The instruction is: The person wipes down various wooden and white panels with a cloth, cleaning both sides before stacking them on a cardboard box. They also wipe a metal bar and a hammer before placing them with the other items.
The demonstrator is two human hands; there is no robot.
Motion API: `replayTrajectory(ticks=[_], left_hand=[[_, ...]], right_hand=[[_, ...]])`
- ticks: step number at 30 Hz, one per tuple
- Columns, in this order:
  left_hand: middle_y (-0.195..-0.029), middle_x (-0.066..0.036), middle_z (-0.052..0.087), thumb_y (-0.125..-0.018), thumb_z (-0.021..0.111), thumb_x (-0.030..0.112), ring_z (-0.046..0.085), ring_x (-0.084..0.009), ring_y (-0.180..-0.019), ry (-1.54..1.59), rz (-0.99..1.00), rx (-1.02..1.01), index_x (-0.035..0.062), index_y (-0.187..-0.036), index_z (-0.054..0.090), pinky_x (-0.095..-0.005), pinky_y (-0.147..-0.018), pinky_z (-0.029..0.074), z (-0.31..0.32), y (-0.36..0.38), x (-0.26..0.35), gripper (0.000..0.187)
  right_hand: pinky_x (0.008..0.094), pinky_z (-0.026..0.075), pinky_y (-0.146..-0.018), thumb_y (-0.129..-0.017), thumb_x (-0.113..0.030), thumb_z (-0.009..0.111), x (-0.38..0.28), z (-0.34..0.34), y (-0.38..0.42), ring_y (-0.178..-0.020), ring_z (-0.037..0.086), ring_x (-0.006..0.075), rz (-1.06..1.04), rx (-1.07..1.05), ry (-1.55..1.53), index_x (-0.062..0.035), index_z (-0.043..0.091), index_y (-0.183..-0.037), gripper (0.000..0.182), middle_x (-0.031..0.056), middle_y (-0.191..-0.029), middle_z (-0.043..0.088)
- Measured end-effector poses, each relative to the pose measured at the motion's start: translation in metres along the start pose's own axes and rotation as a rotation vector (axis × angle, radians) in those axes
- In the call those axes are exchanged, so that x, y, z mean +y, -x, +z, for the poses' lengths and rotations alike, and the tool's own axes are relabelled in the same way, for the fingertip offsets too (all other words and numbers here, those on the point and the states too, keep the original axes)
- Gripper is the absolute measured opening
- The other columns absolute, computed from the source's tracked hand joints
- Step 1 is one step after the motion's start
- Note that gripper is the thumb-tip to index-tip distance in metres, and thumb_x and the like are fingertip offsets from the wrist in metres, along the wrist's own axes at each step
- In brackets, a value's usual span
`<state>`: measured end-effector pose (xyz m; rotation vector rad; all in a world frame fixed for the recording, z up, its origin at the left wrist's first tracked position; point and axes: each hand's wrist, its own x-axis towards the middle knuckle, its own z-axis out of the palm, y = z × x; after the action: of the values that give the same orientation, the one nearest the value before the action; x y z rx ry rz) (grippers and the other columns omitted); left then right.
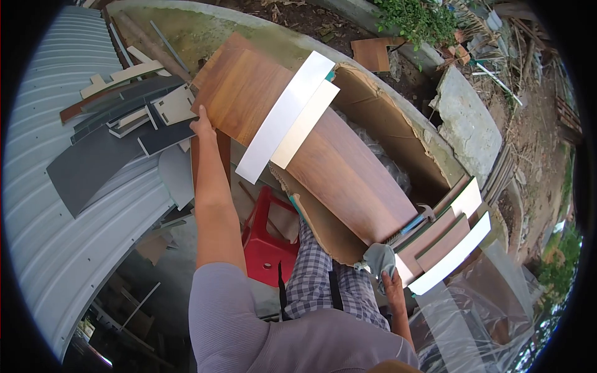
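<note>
My left hand (202,124) grips the near left edge of a brown wood-grain board (249,87). The fingers under the board are hidden. Across the boards lie a white strip (286,118) and a cream strip (308,127). A longer wood-grain board (348,180) slopes down to the right over an open cardboard box (379,105). My right hand (393,289) is closed on a crumpled grey-green cloth (379,260), beside a stack of short panels (438,239). A blue-handled tool (413,224), partly hidden, rests at the long board's lower end.
A red plastic stool (264,248) stands by my legs. Grey and cream board offcuts (99,165) are piled on the corrugated metal sheet (68,261) at left. Clear plastic sheeting (479,304) lies at lower right. A broken concrete slab (466,118) leans beyond the box.
</note>
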<state>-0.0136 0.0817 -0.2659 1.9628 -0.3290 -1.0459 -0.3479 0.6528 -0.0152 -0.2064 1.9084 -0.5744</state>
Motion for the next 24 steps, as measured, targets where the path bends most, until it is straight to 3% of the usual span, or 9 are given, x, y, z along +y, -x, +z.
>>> replayTrajectory(ticks=[2, 4, 5, 6, 8, 10, 14, 20, 24], left_hand=[[-0.127, -0.023, 0.034, -0.074, 0.07, 0.031, 0.049, -0.0326, -0.103, -0.024, 0.024, -0.036, -0.0072, -0.13, 0.013, -0.0408, -0.074, 0.049, -0.022, -0.002, -0.021, 0.089], [-0.116, -0.023, 0.045, -0.076, 0.068, 0.029, 0.051, -0.0284, -0.099, -0.127, 0.098, -0.037, -0.0095, -0.126, 0.024, -0.0389, -0.076, 0.048, -0.043, 0.039, -0.026, 0.077], [-0.111, -0.022, 0.048, -0.078, 0.065, 0.027, 0.051, -0.0262, -0.095, -0.208, 0.24, -0.155, -0.0126, -0.12, 0.032, -0.0351, -0.079, 0.045, -0.066, -0.003, -0.063, 0.066], [-0.11, -0.021, 0.049, -0.08, 0.063, 0.026, 0.051, -0.025, -0.092, -0.312, 0.368, -0.094, -0.0142, -0.115, 0.037, -0.0327, -0.08, 0.044, -0.079, 0.017, -0.073, 0.059], [-0.111, -0.02, 0.048, -0.081, 0.061, 0.026, 0.05, -0.0264, -0.096, -0.285, 0.25, -0.215, -0.0105, -0.122, 0.03, -0.0333, -0.08, 0.044, -0.11, 0.06, -0.088, 0.063], [-0.115, -0.017, 0.045, -0.085, 0.054, 0.027, 0.05, -0.0278, -0.098, -0.346, 0.096, -0.288, -0.0018, -0.126, 0.029, -0.0388, -0.079, 0.043, -0.125, 0.155, -0.08, 0.056], [-0.114, -0.012, 0.045, -0.087, 0.051, 0.027, 0.05, -0.0264, -0.099, -0.441, 0.006, -0.404, 0.0037, -0.124, 0.032, -0.0372, -0.083, 0.042, -0.136, 0.291, -0.102, 0.048], [-0.109, -0.008, 0.047, -0.086, 0.053, 0.024, 0.054, -0.0233, -0.095, -0.446, -0.055, -0.971, 0.0083, -0.118, 0.037, -0.0338, -0.081, 0.043, -0.102, 0.474, -0.152, 0.039], [-0.11, -0.011, 0.05, -0.087, 0.052, 0.023, 0.054, -0.0238, -0.097, -0.606, -0.164, -1.32, 0.0068, -0.114, 0.04, -0.0327, -0.084, 0.042, -0.081, 0.596, -0.204, 0.034]], right_hand=[[0.0229, 0.038, -0.066, -0.089, -0.03, 0.049, 0.009, -0.002, 0.007, -0.074, 0.044, 0.0076, 0.008, 0.026, -0.025, -0.0038, 0.049, -0.109, 0.033, -0.0017, -0.08, 0.051], [0.0261, 0.04, -0.071, -0.089, -0.029, 0.049, -0.001, -0.004, 0.012, -0.079, 0.046, 0.0113, -0.023, 0.013, -0.036, -0.0023, 0.048, -0.111, 0.034, 0.0009, -0.085, 0.052], [0.0276, 0.04, -0.074, -0.089, -0.028, 0.048, -0.009, -0.006, 0.017, -0.081, 0.047, 0.0131, -0.04, 0.024, -0.026, -0.0013, 0.047, -0.111, 0.035, 0.0024, -0.087, 0.053], [0.0291, 0.04, -0.077, -0.089, -0.028, 0.048, -0.016, -0.011, 0.022, -0.084, 0.047, 0.0149, -0.054, 0.039, -0.02, -0.0003, 0.047, -0.112, 0.036, 0.0039, -0.089, 0.053], [0.0299, 0.04, -0.079, -0.089, -0.027, 0.048, 0.027, -0.014, 0.016, -0.085, 0.048, 0.016, -0.139, 0.092, -0.106, 0.0014, 0.046, -0.114, 0.038, 0.0066, -0.092, 0.054], [0.0314, 0.038, -0.09, -0.086, -0.023, 0.051, 0.032, -0.031, 0.023, -0.102, 0.051, 0.0225, 0.0, 0.06, -0.036, 0.0004, 0.042, -0.123, 0.044, 0.0166, -0.109, 0.055], [0.0313, 0.039, -0.089, -0.086, -0.023, 0.052, 0.08, -0.04, 0.03, -0.098, 0.053, 0.0229, -0.053, 0.139, -0.202, -0.0004, 0.043, -0.121, 0.043, 0.0166, -0.105, 0.056], [0.0306, 0.039, -0.087, -0.086, -0.026, 0.052, 0.137, -0.09, 0.063, -0.098, 0.051, 0.0195, -0.152, 0.248, -0.481, -0.0018, 0.045, -0.118, 0.041, 0.0124, -0.104, 0.056], [0.0307, 0.039, -0.086, -0.087, -0.026, 0.05, 0.222, -0.121, 0.084, -0.098, 0.05, 0.0193, -0.172, 0.569, -0.555, -0.0001, 0.043, -0.119, 0.042, 0.0122, -0.105, 0.055]])
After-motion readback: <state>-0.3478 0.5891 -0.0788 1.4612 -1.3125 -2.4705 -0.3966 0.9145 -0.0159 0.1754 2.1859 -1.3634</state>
